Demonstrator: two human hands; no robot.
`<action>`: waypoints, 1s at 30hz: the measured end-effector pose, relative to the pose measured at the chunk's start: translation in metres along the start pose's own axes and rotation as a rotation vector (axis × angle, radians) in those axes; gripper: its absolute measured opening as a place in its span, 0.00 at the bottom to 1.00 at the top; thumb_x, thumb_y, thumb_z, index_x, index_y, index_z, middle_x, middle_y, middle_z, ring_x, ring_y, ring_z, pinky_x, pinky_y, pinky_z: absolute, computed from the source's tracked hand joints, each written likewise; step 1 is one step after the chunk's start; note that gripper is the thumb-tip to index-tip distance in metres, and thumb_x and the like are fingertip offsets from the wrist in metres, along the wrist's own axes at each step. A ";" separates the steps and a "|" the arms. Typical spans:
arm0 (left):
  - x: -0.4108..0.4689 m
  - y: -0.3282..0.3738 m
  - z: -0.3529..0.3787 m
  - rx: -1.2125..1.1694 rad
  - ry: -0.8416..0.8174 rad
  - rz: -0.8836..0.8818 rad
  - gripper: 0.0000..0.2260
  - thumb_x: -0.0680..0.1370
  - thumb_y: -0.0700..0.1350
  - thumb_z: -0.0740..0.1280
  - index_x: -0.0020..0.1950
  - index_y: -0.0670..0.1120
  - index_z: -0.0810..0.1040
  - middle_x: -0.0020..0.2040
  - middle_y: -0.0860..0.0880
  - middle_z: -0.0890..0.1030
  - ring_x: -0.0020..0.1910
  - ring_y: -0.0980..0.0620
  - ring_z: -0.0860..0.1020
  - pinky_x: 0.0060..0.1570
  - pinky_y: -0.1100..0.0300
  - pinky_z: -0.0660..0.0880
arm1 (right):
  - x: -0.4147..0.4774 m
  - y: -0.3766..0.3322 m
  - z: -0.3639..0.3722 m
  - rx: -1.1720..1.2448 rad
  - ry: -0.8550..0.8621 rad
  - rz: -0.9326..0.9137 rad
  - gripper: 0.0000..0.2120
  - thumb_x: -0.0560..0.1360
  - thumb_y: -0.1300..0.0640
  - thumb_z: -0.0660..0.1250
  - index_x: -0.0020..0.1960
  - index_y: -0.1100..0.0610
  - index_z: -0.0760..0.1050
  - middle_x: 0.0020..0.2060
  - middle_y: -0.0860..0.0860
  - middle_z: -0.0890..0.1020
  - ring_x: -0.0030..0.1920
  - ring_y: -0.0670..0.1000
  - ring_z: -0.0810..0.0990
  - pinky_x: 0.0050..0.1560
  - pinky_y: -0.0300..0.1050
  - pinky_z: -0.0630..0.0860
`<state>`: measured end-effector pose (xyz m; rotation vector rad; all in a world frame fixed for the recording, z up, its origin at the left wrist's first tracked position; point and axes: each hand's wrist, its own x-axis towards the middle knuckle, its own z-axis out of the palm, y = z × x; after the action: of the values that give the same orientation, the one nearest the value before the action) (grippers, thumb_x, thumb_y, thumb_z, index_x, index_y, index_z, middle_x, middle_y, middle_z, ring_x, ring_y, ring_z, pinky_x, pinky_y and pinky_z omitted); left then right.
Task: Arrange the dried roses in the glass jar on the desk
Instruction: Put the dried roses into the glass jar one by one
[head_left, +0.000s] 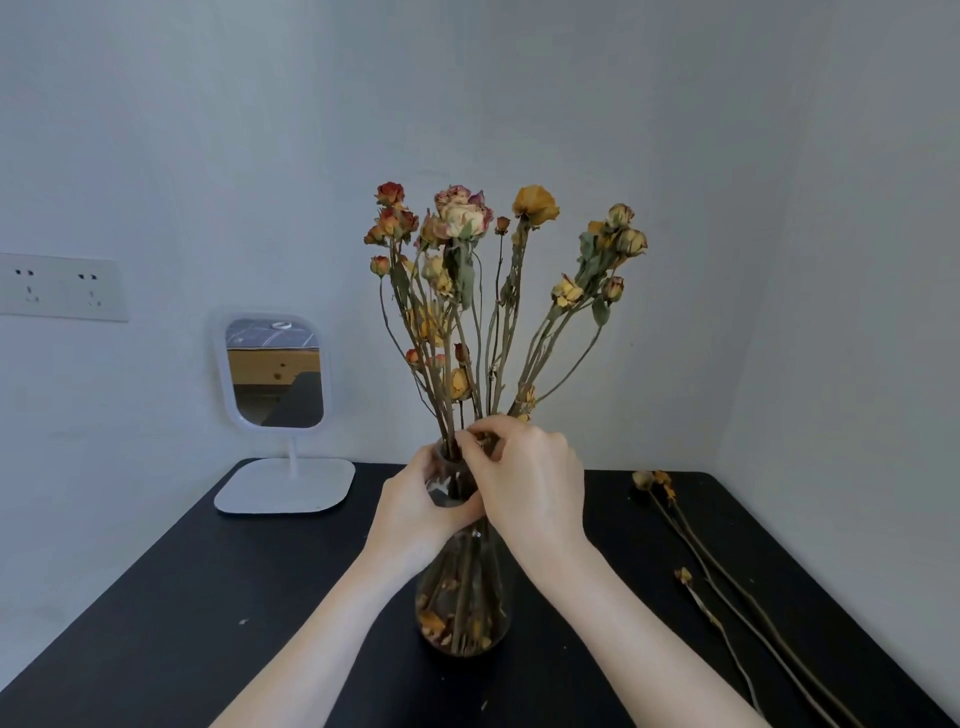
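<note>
- Position: glass jar (462, 597) upright at centre of black desk (208, 597); narrow neck, wide clear base.
- We curl left hand (415, 506) round jar neck; fingers wrapped on glass, firm grasp.
- We pinch stems at jar mouth with right hand (524, 478); fingertips closed on them.
- Content: dried roses (457, 218) stand in jar, stems fanning toward 12 o'clock; red, pink and yellow heads.
- At 3 o'clock of jar: loose rose stems (727, 587) flat on desk, well apart from jar.
- At 10 o'clock: white stand mirror (275, 374) near wall; wall socket (57, 286) beyond it, at 9 o'clock.
</note>
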<state>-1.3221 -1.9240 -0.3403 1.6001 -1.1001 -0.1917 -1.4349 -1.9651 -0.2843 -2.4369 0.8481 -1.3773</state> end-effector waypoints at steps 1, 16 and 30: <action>0.000 0.001 0.000 0.001 0.001 0.003 0.22 0.66 0.48 0.76 0.55 0.60 0.71 0.45 0.64 0.78 0.45 0.72 0.76 0.40 0.73 0.73 | 0.000 0.000 0.000 0.001 -0.001 -0.005 0.13 0.76 0.48 0.64 0.56 0.51 0.79 0.44 0.49 0.85 0.42 0.48 0.83 0.42 0.41 0.79; 0.000 0.004 -0.004 -0.020 -0.108 -0.013 0.21 0.71 0.50 0.72 0.61 0.59 0.69 0.55 0.63 0.77 0.58 0.62 0.75 0.58 0.63 0.72 | -0.012 0.011 -0.018 0.071 -0.070 -0.037 0.15 0.74 0.45 0.65 0.58 0.48 0.77 0.31 0.44 0.79 0.33 0.42 0.79 0.37 0.32 0.74; -0.101 0.004 0.060 0.085 0.112 0.197 0.12 0.71 0.41 0.71 0.49 0.53 0.73 0.43 0.59 0.70 0.48 0.59 0.70 0.48 0.74 0.67 | -0.049 0.143 -0.088 0.004 -0.120 0.476 0.05 0.74 0.49 0.66 0.48 0.47 0.77 0.26 0.48 0.79 0.24 0.44 0.78 0.29 0.38 0.73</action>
<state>-1.4182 -1.8919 -0.4002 1.5459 -1.1831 0.0759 -1.5819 -2.0444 -0.3355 -2.0948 1.2835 -1.0429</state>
